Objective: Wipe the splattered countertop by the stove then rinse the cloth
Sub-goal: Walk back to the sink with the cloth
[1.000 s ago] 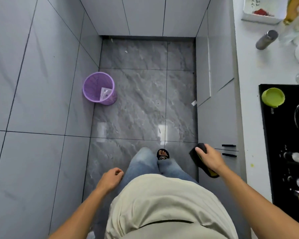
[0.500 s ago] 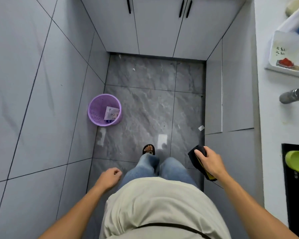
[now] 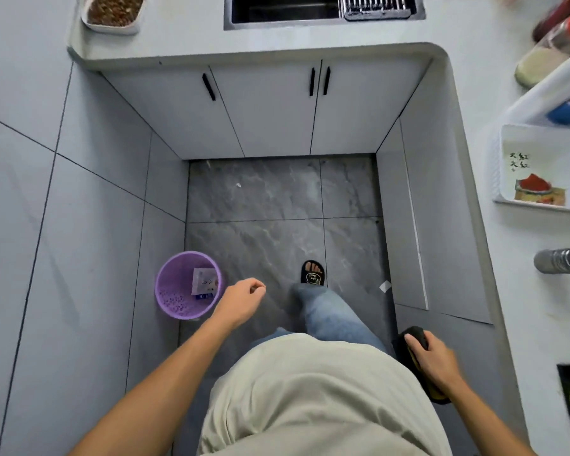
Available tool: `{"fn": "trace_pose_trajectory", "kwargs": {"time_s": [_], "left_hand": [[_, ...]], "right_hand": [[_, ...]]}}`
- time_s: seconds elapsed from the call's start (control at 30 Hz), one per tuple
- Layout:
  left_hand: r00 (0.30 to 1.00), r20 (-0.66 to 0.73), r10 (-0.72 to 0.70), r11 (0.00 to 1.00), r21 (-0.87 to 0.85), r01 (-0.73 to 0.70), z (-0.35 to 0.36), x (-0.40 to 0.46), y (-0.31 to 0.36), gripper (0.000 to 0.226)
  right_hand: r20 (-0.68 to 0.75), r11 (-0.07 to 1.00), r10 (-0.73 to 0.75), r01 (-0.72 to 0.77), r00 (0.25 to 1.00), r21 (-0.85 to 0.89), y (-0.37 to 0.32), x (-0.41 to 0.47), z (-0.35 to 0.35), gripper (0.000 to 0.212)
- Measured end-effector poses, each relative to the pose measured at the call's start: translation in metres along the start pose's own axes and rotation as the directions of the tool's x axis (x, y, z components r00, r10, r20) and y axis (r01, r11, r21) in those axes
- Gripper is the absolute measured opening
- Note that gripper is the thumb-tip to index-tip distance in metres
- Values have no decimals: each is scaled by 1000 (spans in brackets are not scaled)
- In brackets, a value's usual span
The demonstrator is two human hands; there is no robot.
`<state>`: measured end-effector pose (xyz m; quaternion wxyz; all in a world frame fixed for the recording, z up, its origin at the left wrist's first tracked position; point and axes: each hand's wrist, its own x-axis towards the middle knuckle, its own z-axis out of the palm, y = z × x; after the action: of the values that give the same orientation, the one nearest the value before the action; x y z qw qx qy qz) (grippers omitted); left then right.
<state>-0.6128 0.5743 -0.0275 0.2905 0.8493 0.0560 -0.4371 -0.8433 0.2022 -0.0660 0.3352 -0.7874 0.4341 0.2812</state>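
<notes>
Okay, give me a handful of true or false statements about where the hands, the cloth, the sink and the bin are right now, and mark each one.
1. The right hand grips the dark cloth. True.
2. The left hand holds a bottle. False: it holds nothing, fingers loosely curled.
3. The purple bin stands on the countertop. False: it stands on the floor by the wall.
4. The sink lies ahead, past the cabinet doors. True.
5. The cloth is in the sink. False: it is in the right hand.

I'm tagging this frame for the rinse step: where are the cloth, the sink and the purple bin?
cloth (image 3: 412,335): head view, dark top fold above the right hand's fingers
sink (image 3: 277,9): head view, dark basin interior
purple bin (image 3: 175,291): head view, inner wall
</notes>
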Motion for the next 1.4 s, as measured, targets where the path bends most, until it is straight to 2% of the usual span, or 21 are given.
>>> {"fn": "trace_pose_trajectory", "kwargs": {"time_s": [0.2,0.47,0.6,0.67,0.83,1.0,1.17,1.3,1.4], "left_hand": [[996,11,-88,991,102,86,-34,37,12,24],[956,42,-290,955,-42,292,-71,55,-10,22],[928,89,-361,930,-40,366,-105,88,-8,21],[926,90,-366,927,-50,371,-128,115,2,23],[958,-1,-288,950,-121,286,-197,186,73,23],[985,-48,-164,975,-162,155,-259,257,168,20],[999,-45,-13,991,-132,7,-299,322,251,19],[999,-18,27,994,-108,-29,-318,356,294,20],[1000,-13,-9,998,-67,8,-325,371,305,21]], "right_hand": [[22,996,-92,92,996,-6,-114,70,-46,23],[50,955,-296,296,954,12,-308,144,-93,35],[52,939,-344,343,938,16,-388,169,-107,27],[40,941,-340,339,940,7,-415,181,-113,31],[55,965,-260,261,964,-15,-446,206,-125,28],[29,990,-136,135,990,39,-433,222,-141,31],[20,999,2,-3,1000,33,-422,241,-162,31],[21,999,32,-32,999,39,-440,273,-189,33],[32,999,-1,0,999,36,-479,304,-213,33]]}}
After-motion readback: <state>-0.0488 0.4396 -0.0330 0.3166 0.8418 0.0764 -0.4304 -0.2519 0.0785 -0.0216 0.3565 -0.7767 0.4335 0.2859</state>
